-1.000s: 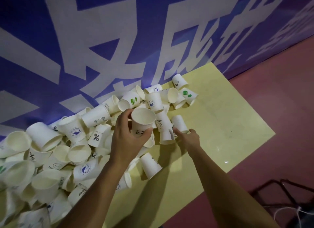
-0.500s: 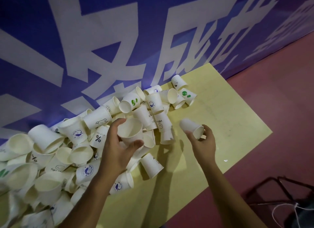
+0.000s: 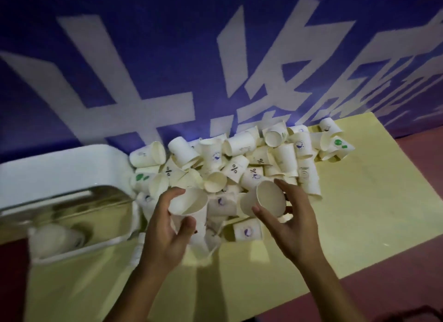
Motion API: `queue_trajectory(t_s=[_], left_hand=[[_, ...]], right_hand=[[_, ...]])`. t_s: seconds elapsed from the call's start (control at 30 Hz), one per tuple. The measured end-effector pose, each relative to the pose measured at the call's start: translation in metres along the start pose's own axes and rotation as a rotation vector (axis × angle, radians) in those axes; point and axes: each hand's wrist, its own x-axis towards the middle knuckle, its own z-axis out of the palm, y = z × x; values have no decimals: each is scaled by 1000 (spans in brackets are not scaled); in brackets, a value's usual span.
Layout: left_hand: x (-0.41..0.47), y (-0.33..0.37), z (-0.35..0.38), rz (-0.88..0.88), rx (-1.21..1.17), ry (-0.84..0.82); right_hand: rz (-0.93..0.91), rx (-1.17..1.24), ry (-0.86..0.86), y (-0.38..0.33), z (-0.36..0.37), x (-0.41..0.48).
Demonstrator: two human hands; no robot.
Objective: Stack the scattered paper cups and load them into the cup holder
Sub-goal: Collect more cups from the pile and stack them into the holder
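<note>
— Both hands have drawn together since half a second ago, and our view has swung left, so the cup holder [image 3: 60, 168] now shows at the left end of the table [image 3: 371, 202].

— What are we holding?

— Our left hand [image 3: 165, 228] grips the left cup [image 3: 189, 202], fingers curled round its far wall and thumb on the near side, with the mouth up and tipped to the right. Our right hand [image 3: 297, 228] pinches the right cup [image 3: 266, 199] between thumb and curled fingers, and its mouth is turned toward us. The two cups are near each other but apart.

— Is the left one a single cup?

— We cannot tell. White paper runs on below our palm, and motion blur smears it into the cups underneath.

— And the rest?

— The pile of cups [image 3: 239, 163] lies against the banner [image 3: 143, 70], just beyond our fingers, and it touches the holder's right end. Cups low in the heap are covered by those on top, and most of the printed marks are too blurred to read.

— Anything in the holder?

— Its shiny face mirrors the room. A pale shape sits at its lower end, but we cannot say whether that is cups or a reflection. The frame cuts off its left side. The reddish floor [image 3: 422, 158] shows to the right of the table.
</note>
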Motion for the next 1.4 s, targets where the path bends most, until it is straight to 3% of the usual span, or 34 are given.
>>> queue_trajectory(t_s=[0.27,0.5,0.9,1.17,1.4], left_hand=[[-94,-54,-185,-16,195,135],[-147,-88,-281,-84,203,297],[-160,-113,-335,-150,70,375],[-159,-129,-342,-231,-27,473],[-144,-140,-340,-269,-23,451]], right_hand=[[-188,71,-222,-88,162,-86],[-232,121,-364,-143,269,-132],[-375,10,-412,-177,395,-123],[-425,-144,-457,-154,435,-112],[-416,-244,-501,-129,455,-111]])
